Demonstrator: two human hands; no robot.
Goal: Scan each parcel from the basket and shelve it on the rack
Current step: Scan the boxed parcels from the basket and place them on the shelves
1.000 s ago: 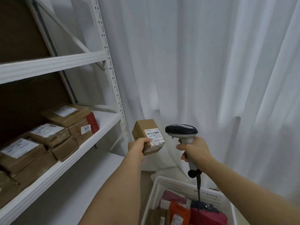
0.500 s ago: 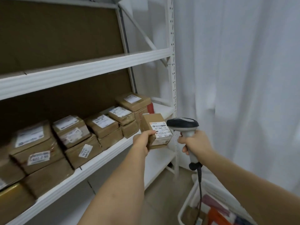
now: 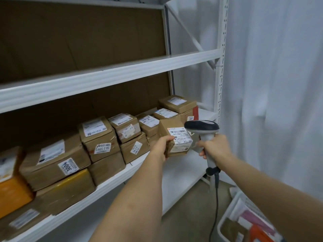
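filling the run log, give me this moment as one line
left hand: holds small cardboard parcel | right hand: grips barcode scanner beside its label | rack shelf: bare at right | basket: parcels left

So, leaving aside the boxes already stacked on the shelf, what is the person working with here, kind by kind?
Parcel, held in the left hand: 1
Scanner, held in the right hand: 1
Basket, low at the right: 1
Total: 3
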